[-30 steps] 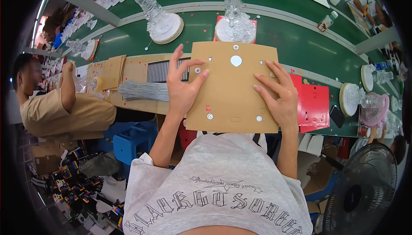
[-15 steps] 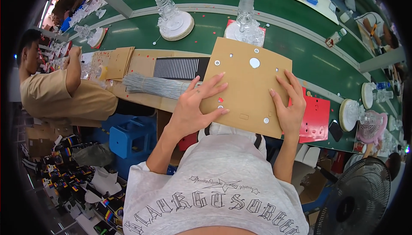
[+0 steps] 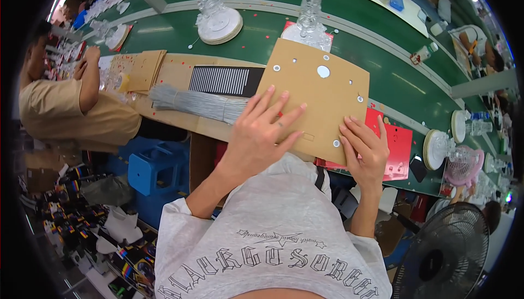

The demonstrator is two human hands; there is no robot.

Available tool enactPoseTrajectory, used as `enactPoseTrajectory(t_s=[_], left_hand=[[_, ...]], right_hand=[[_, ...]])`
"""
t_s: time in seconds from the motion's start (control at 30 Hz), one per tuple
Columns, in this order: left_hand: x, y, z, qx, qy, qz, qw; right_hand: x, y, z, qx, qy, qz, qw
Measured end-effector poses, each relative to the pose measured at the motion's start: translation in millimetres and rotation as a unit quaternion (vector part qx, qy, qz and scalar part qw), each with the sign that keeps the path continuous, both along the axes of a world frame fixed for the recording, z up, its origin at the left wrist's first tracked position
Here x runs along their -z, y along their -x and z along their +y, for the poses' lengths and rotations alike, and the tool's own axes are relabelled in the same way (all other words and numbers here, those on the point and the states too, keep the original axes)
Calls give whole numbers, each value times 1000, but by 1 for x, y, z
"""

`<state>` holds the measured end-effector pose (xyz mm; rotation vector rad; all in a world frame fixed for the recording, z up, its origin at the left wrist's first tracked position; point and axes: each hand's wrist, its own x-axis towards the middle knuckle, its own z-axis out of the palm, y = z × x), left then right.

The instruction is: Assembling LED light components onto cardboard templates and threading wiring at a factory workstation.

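A brown cardboard sheet lies tilted in front of me, with a large round hole, small square holes and several white-ringed eyelets. My left hand rests flat on its lower left part, fingers spread, partly covering a small red bit. At the lower right corner is my right hand, its fingers stretched out and touching the edge. Red sheets with small holes lie beside and partly under the cardboard. To the left are a bundle of thin grey wires and a black panel with pale stripes.
Clear glass vessels on round white bases, one at the back left and one behind the cardboard, stand on the green table. A dark phone lies right. A co-worker sits left, near a blue stool. A black fan stands lower right.
My left hand has moved inward over the cardboard and flattened out. My right hand has slid down the right edge to the corner. More of the red sheets shows below the cardboard.
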<state>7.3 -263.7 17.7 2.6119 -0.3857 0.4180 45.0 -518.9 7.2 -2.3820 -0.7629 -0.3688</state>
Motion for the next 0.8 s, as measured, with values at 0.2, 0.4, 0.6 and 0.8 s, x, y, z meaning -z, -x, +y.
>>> enactPoseTrajectory(t_s=[0.2, 0.4, 0.6, 0.8], left_hand=[[2, 8, -22, -68, 2, 0, 998], [20, 0, -24, -46, 53, -54, 996], [23, -12, -26, 9, 82, -99, 992], [29, -13, -25, -9, 114, -81, 990]], right_hand=[[12, -15, -10, 172, -88, -17, 981], [110, 15, -65, 142, 179, 264, 937], [189, 45, 86, -215, 37, 299, 929], [190, -6, 231, -170, 323, 168, 916]])
